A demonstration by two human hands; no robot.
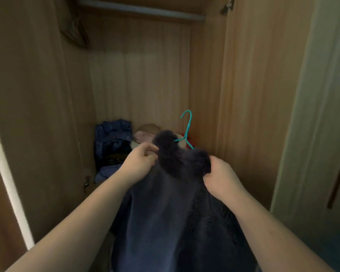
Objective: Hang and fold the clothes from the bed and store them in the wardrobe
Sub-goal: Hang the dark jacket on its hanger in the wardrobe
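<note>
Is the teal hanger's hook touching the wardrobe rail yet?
Apart. The head view shows the hanger hook low, level with the folded clothes, while the rail runs across the wardrobe's top, bare back panel between them.

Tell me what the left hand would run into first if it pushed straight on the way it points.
Most likely the fuzzy dark collar of the navy garment, since the left hand already has its grip on the fabric beside it, pointing right. Past that stands the teal wire hanger, though depth is unclear.
</note>
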